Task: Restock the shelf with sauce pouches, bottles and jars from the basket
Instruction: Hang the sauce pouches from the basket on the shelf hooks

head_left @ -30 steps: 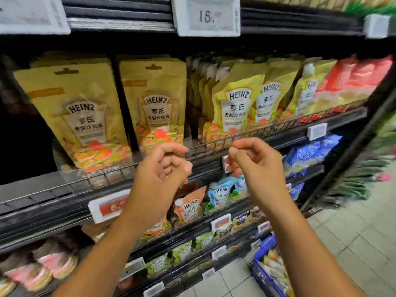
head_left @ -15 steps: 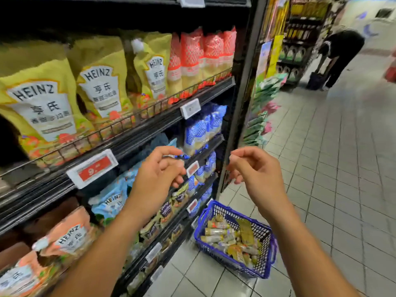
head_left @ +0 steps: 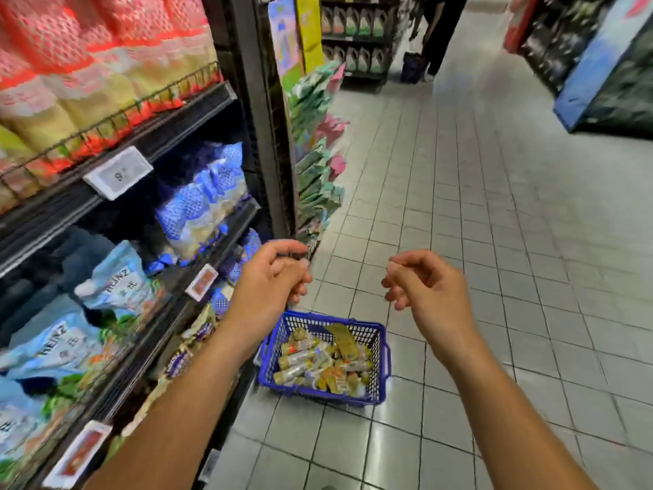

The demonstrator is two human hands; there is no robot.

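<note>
Both curled: left hand, right hand; latticed blue basket.

Only the person's two arms are in view. The left forearm and the right forearm are bare along their whole visible length, lean and smooth, and taper to narrow wrists. The left hand and the right hand are bare too, with slim fingers and plainly ridged knuckles. The nails at the right hand's fingertips look short, though blur softens them. The upper arms lie outside the view, so it cannot be told whether a sleeve begins higher up
</note>
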